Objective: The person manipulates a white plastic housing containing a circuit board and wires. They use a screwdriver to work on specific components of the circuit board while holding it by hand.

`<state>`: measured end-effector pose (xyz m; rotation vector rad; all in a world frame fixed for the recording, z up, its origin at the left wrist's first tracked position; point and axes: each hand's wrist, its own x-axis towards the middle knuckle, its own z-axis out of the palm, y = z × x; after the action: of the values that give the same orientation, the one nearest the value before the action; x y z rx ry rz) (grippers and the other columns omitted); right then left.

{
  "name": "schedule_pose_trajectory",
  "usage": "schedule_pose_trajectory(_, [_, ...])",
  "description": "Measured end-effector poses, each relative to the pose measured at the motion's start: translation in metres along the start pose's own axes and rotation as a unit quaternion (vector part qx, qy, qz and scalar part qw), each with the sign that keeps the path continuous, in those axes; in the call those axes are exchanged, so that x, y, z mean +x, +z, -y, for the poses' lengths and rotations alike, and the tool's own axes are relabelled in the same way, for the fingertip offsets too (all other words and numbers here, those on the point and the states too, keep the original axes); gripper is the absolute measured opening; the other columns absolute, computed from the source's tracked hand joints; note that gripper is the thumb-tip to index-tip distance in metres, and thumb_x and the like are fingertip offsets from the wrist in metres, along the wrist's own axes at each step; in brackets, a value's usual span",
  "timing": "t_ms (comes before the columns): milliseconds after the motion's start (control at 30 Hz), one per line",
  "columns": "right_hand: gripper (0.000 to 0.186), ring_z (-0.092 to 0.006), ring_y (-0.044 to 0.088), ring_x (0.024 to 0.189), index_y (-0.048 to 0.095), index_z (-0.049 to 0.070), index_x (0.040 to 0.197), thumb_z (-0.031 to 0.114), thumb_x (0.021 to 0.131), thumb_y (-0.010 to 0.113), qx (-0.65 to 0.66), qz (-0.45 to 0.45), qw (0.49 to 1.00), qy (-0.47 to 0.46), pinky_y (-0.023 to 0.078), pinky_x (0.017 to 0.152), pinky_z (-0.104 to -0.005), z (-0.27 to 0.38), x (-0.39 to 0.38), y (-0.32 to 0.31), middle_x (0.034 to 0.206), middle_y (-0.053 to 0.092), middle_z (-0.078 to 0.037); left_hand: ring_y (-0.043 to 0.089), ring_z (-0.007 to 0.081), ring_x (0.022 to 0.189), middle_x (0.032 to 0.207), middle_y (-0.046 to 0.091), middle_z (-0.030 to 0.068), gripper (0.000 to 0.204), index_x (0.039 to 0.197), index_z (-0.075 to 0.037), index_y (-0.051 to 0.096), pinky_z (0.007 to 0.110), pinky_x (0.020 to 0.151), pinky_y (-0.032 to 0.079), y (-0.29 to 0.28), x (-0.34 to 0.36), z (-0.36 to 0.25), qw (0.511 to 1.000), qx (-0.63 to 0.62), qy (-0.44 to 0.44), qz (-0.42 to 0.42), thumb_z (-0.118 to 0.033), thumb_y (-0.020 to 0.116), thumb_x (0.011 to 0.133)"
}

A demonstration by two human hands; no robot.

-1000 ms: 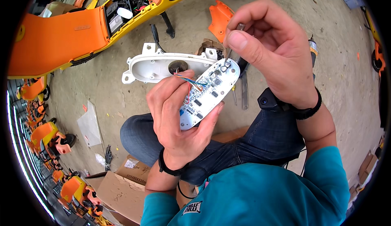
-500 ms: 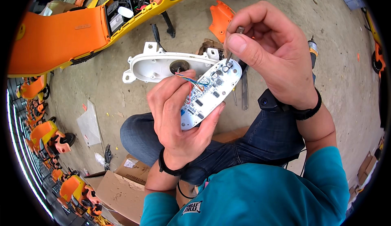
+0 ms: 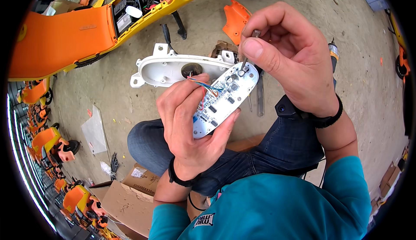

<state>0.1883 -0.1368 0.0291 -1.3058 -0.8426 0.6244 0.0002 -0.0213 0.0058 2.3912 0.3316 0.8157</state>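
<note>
My left hand [image 3: 186, 127] grips a long, rounded white circuit board [image 3: 223, 103] by its sides, tilted with its far end up to the right. Dark chips and round components dot the board's face. Thin coloured wires [image 3: 207, 85] run from it toward an open white plastic housing [image 3: 162, 72] just beyond, which has a dark round opening. Between the thumb and index finger of my right hand [image 3: 290, 58] is pinched a slim metal screwdriver bit [image 3: 255, 34]. Its lower tip is at the far end of the board, beside a round component.
An orange and yellow scooter body [image 3: 69, 41] lies beyond to the left, its compartment uncovered. An orange plastic panel [image 3: 235, 21] and a power drill [image 3: 333, 51] rest on the concrete floor. A cardboard box [image 3: 130, 203] stands by my left elbow. More orange vehicles line the left.
The metal bit has dipped very slightly toward the board's far end. Both hands otherwise keep their places and grips.
</note>
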Motion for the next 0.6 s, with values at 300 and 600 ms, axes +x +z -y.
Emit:
schedule_pose_trajectory(300, [0.019, -0.0072, 0.061, 0.089, 0.062, 0.000, 0.112, 0.007, 0.097, 0.071, 0.000, 0.003, 1.000, 0.001, 0.050, 0.080, -0.0221, -0.0001, -0.0004, 0.0001, 0.098, 0.062, -0.001, 0.061, 0.0340, 0.108, 0.118, 0.068, 0.0190, 0.058, 0.115, 0.003, 0.062, 0.043, 0.097, 0.048, 0.0030, 0.0025, -0.0012, 1.000, -0.018, 0.001, -0.021, -0.011, 0.091, 0.067])
schedule_pose_trajectory(600, [0.018, -0.0071, 0.061, 0.090, 0.062, 0.001, 0.112, 0.007, 0.097, 0.071, 0.002, 0.003, 1.000, -0.002, 0.050, 0.080, -0.0223, -0.0004, -0.0006, 0.0006, 0.099, 0.062, -0.001, 0.061, 0.0332, 0.116, 0.128, 0.064, 0.0211, 0.059, 0.121, 0.001, 0.058, 0.042, 0.100, 0.048, -0.0003, -0.0003, 0.0002, 1.000, 0.003, 0.000, 0.009, -0.017, 0.089, 0.074])
